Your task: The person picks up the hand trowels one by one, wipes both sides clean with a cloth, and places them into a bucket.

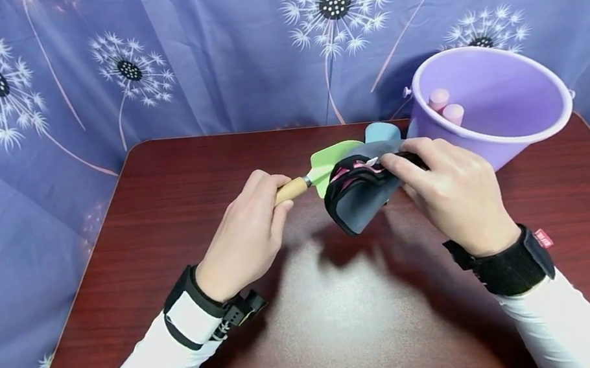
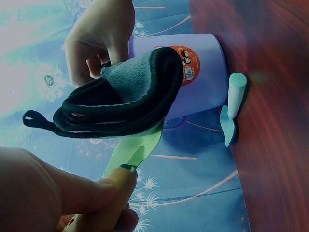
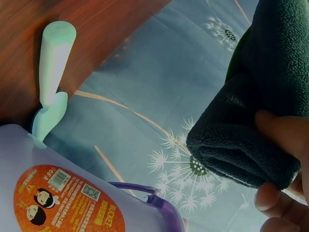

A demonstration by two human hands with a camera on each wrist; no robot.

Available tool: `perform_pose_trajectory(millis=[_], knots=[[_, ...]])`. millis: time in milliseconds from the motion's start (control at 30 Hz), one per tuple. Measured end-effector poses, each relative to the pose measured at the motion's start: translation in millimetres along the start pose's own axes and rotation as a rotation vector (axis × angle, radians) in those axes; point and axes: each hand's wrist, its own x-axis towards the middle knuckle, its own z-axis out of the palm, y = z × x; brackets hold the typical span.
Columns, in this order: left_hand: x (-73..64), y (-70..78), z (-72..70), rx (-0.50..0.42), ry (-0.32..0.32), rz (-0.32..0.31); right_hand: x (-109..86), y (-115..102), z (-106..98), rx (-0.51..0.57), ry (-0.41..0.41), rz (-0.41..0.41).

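Observation:
My left hand (image 1: 244,232) grips the wooden handle (image 2: 108,198) of a small garden trowel with a light green blade (image 1: 330,164). The fingers of my right hand (image 1: 452,189) pinch a folded dark grey cloth (image 1: 366,204) with black edging. In the head view the cloth overlaps the far part of the green blade, hiding its tip. The left wrist view shows the cloth's folded layers and a black hanging loop (image 2: 36,120) right above the blade. Both things are held up over the table, and a shadow falls below them.
A purple bucket (image 1: 506,140) stands at the back right, with two pink rounded handle ends (image 1: 453,114) inside. Beside it on the brown table (image 1: 322,337) lies a small light blue shovel (image 3: 53,72). A blue dandelion-patterned curtain (image 1: 246,41) hangs behind the table.

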Motion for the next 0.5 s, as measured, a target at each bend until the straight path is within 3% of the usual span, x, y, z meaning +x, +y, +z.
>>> perform_pose_trajectory(millis=[500], knots=[[-1.2, 0.6, 2.4, 0.001, 0.016, 0.008, 0.9, -20, 8, 0.037, -0.045, -0.119]])
